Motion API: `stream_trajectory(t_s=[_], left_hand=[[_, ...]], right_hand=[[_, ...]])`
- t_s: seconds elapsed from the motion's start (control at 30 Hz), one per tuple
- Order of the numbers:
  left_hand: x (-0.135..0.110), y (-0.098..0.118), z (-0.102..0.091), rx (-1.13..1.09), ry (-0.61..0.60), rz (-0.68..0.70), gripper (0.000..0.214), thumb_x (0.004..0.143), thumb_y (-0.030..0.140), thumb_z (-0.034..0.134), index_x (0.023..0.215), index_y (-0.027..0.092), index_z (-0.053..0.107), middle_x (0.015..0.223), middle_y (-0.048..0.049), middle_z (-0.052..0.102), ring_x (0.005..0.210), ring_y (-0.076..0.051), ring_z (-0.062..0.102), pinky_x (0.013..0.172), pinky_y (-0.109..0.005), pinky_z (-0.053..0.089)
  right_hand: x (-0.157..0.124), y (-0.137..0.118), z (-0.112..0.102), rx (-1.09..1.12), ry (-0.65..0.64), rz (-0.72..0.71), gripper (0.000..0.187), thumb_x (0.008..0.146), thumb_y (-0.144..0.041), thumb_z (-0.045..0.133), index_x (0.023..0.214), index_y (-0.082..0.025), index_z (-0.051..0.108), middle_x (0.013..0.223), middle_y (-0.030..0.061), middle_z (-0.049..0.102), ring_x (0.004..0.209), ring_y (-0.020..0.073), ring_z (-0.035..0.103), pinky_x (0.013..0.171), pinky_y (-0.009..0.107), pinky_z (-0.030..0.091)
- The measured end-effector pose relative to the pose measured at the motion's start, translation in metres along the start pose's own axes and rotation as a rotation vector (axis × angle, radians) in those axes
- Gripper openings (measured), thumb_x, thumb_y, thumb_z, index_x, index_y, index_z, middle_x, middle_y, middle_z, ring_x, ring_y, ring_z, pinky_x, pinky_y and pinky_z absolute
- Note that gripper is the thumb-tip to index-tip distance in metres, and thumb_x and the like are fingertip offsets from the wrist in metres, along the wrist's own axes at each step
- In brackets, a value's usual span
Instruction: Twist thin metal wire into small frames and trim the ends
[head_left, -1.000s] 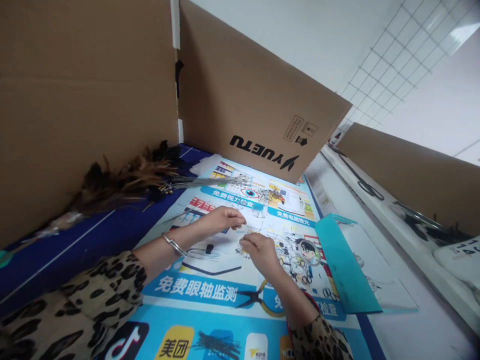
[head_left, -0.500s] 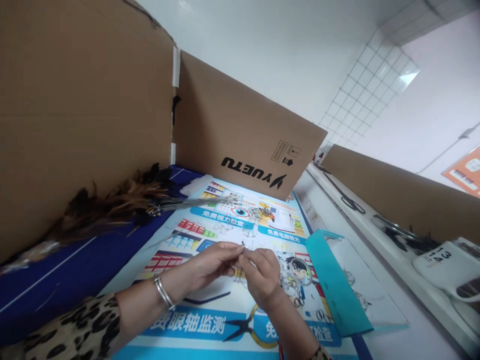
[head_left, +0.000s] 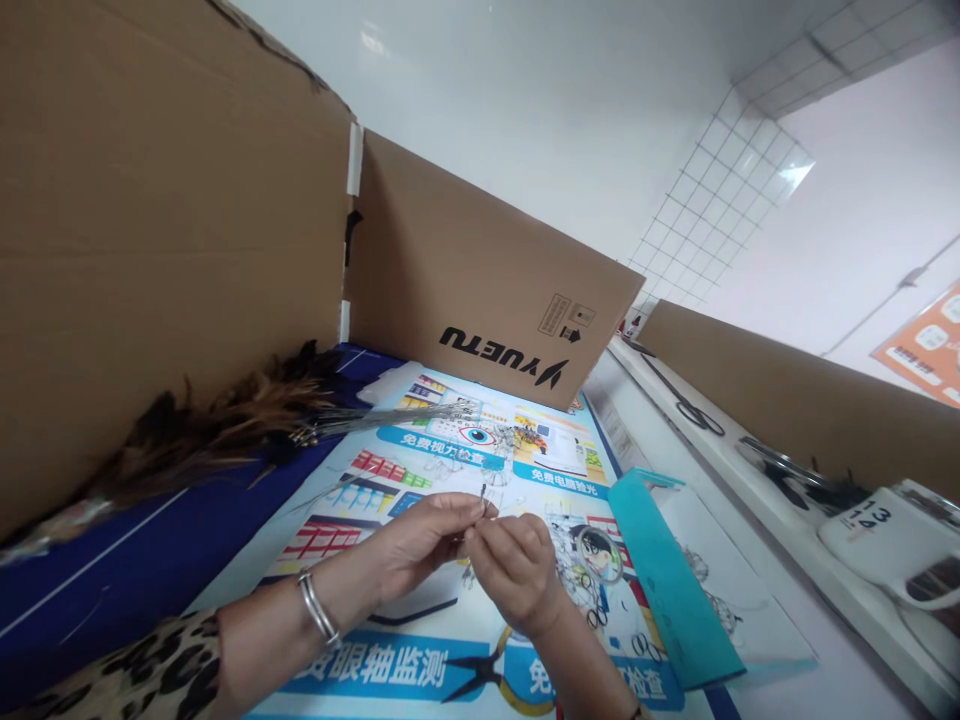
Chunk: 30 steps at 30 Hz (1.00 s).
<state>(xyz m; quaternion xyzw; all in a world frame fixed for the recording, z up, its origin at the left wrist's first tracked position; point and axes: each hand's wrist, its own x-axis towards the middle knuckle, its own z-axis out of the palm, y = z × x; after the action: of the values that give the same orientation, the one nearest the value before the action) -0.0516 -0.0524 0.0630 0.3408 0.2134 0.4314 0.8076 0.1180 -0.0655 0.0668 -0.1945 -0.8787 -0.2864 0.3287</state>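
Note:
My left hand (head_left: 420, 545) and my right hand (head_left: 514, 570) meet above the printed poster (head_left: 450, 470) on the table. Both pinch a small thin wire piece (head_left: 482, 497) whose tip sticks up between the fingertips. A silver bangle (head_left: 316, 606) sits on my left wrist, and leopard-print sleeves cover both forearms. Below the hands, several small wire parts (head_left: 592, 590) lie scattered on the poster. Black pliers (head_left: 476, 678) with yellow handles lie on the poster near my right wrist.
Brown cardboard walls (head_left: 487, 290) marked YUETU fence the desk on the left and back. A feather duster (head_left: 225, 425) lies along the left wall on blue cloth. A teal folder (head_left: 660, 580) lies to the right. Scissors (head_left: 690, 400) and a white mug (head_left: 892, 535) rest on the right ledge.
My two hands came together from apart and rose off the poster, now pinching the small wire piece between them. The view tilted upward.

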Motion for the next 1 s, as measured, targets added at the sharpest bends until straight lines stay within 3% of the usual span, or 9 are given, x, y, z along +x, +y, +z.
stream_trajectory(t_s=[0.2, 0.37, 0.47, 0.57, 0.67, 0.83, 1.0], left_hand=[[-0.003, -0.002, 0.002, 0.083, 0.013, 0.044, 0.015, 0.076, 0.028, 0.063, 0.074, 0.013, 0.059, 0.068, -0.0006, 0.054, 0.063, -0.011, 0.046, 0.059, -0.021, 0.034], [0.000, 0.003, 0.002, 0.289, 0.059, 0.186, 0.022, 0.079, 0.034, 0.058, 0.068, 0.015, 0.052, 0.063, 0.0033, 0.046, 0.058, -0.009, 0.039, 0.056, -0.020, 0.031], [0.001, 0.008, 0.003, 0.412, 0.046, 0.213, 0.025, 0.081, 0.038, 0.053, 0.068, 0.016, 0.050, 0.061, 0.0033, 0.047, 0.057, -0.010, 0.040, 0.056, -0.021, 0.032], [0.001, 0.009, 0.003, 0.511, -0.006, 0.186, 0.028, 0.083, 0.040, 0.048, 0.068, 0.016, 0.051, 0.058, 0.0017, 0.050, 0.057, -0.012, 0.045, 0.059, -0.024, 0.035], [0.001, 0.006, 0.001, 0.608, -0.033, 0.173, 0.032, 0.084, 0.042, 0.046, 0.065, 0.017, 0.050, 0.051, 0.0026, 0.047, 0.052, -0.011, 0.041, 0.056, -0.024, 0.032], [0.003, 0.000, -0.006, 0.526, -0.072, 0.098, 0.032, 0.081, 0.045, 0.051, 0.065, 0.017, 0.048, 0.053, 0.0049, 0.042, 0.045, -0.008, 0.032, 0.045, -0.022, 0.023], [0.005, -0.001, -0.010, 0.445, -0.121, -0.008, 0.031, 0.079, 0.045, 0.054, 0.072, 0.015, 0.053, 0.054, 0.0049, 0.041, 0.041, -0.005, 0.026, 0.042, -0.021, 0.016]], right_hand=[[-0.006, -0.001, 0.007, -0.037, -0.034, -0.032, 0.024, 0.082, -0.014, 0.057, 0.105, -0.020, 0.060, 0.110, 0.0063, 0.062, 0.100, 0.0177, 0.051, 0.080, 0.034, 0.043], [-0.002, -0.003, 0.008, 0.081, -0.065, -0.025, 0.028, 0.081, -0.011, 0.054, 0.108, -0.018, 0.058, 0.112, 0.0084, 0.061, 0.105, 0.0199, 0.051, 0.083, 0.036, 0.044], [0.003, -0.004, 0.008, 0.257, 0.034, 0.181, 0.029, 0.079, -0.007, 0.053, 0.105, -0.019, 0.057, 0.101, 0.0076, 0.063, 0.097, 0.0191, 0.055, 0.081, 0.035, 0.046], [0.008, -0.003, 0.006, 0.413, 0.189, 0.526, 0.018, 0.080, -0.009, 0.053, 0.094, -0.019, 0.059, 0.085, 0.0058, 0.061, 0.081, 0.0167, 0.057, 0.073, 0.033, 0.048], [0.012, 0.002, 0.003, 0.586, 0.155, 0.769, 0.013, 0.081, -0.015, 0.056, 0.093, -0.018, 0.060, 0.079, 0.0036, 0.057, 0.074, 0.0149, 0.055, 0.068, 0.029, 0.048], [0.013, 0.014, 0.000, 0.899, -0.071, 0.822, 0.020, 0.079, -0.019, 0.059, 0.099, -0.020, 0.064, 0.079, 0.0011, 0.057, 0.073, 0.0129, 0.056, 0.069, 0.026, 0.046], [0.010, 0.018, 0.000, 0.983, -0.070, 0.836, 0.010, 0.078, -0.021, 0.062, 0.086, -0.019, 0.067, 0.077, 0.0011, 0.059, 0.074, 0.0133, 0.056, 0.070, 0.026, 0.046]])
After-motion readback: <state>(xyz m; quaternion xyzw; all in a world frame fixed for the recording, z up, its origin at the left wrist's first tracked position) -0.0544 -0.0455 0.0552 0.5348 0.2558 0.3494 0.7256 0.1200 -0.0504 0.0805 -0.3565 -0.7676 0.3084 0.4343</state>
